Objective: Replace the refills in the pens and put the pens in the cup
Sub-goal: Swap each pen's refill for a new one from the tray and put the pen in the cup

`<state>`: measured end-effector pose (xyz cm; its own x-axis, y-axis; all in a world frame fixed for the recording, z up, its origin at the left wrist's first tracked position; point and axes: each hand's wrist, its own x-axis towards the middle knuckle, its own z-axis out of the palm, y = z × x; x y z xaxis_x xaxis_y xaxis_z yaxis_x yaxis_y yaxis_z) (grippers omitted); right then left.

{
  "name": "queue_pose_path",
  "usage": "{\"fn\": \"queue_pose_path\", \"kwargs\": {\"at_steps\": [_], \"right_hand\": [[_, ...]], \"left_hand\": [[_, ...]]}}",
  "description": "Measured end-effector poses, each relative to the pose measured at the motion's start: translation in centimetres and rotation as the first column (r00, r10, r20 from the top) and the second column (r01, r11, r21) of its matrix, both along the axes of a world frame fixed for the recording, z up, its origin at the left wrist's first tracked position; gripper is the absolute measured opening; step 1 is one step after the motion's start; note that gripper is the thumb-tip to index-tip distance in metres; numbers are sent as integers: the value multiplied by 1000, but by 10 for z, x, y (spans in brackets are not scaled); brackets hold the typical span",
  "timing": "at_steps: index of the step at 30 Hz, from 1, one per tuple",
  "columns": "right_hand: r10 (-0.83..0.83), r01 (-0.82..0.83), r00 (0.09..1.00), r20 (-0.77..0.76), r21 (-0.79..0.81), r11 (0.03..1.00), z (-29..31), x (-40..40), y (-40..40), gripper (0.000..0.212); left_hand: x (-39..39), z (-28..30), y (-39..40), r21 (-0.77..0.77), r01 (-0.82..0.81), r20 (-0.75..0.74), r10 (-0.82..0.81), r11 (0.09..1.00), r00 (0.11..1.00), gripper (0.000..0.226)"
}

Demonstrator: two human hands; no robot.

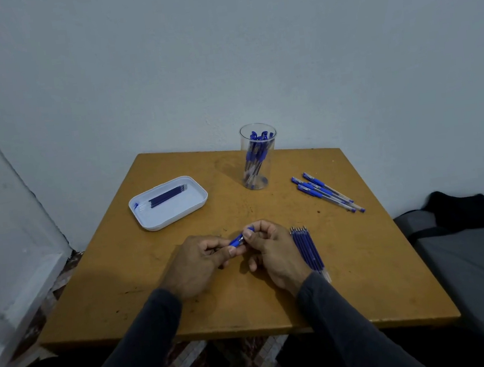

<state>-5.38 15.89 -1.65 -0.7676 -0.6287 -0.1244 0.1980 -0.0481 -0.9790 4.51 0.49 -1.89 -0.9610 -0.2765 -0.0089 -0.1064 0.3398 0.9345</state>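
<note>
The clear cup holds blue pens, the white tray several refills, while both the left hand and right hand pinch a blue pen, mostly hidden by fingers.

Ochre-brown table; white tray holding dark blue refills; clear cup of blue pens; blue-capped pens far right; dark grey sleeves; pale grey-blue wall
</note>
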Motion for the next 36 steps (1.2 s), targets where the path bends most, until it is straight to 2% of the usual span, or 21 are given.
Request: {"fn": "queue_pose_path", "kwargs": {"at_steps": [7, 13, 17, 20, 22, 25, 27, 30, 32, 36], "right_hand": [[-14, 14, 1000, 1, 12, 1000, -1, 0, -1, 11], [-18, 18, 1000, -1, 13, 1000, 0, 0, -1, 13], [-82, 95, 988, 134, -97, 991, -1, -3, 0, 13], [-140, 148, 984, 110, -75, 986, 0, -2, -3, 14], [-192, 195, 977, 87, -24, 980, 2, -1, -3, 13], [-293, 293, 956, -22, 139, 946, 0, -2, -6, 7], [-309, 362, 925, -221, 265, 894, -2, -1, -11, 2], [-232, 441, 844, -484, 379, 813, -3, 2, -19, 10], [-189, 466, 815, -548, 424, 777, -3, 1, -21, 10], [-135, 472, 808, -573, 493, 731, -6, -5, -22, 6]], "left_hand": [[-1, 0, -3, -36, 5, 12, -4, 999, 1000, 20], [-1, 0, -7, -42, 30, -1, -30, 999, 1000, 14], [-2, -5, -10, -36, 2, 28, -1, 999, 1000, 21], [-2, -7, -6, -26, -40, 1, 40, 999, 999, 20], [-1, -8, 1, 48, -96, -46, 98, 994, 994, 17], [2, -8, 4, 144, -157, -111, 174, 977, 978, 14], [4, -10, 4, 127, -161, -129, 177, 979, 976, 15], [5, -11, 4, 81, -160, -130, 170, 984, 977, 19], [5, -12, 5, 46, -148, -140, 153, 988, 978, 20], [4, -17, 3, 9, -130, -186, 130, 991, 974, 25]]}}
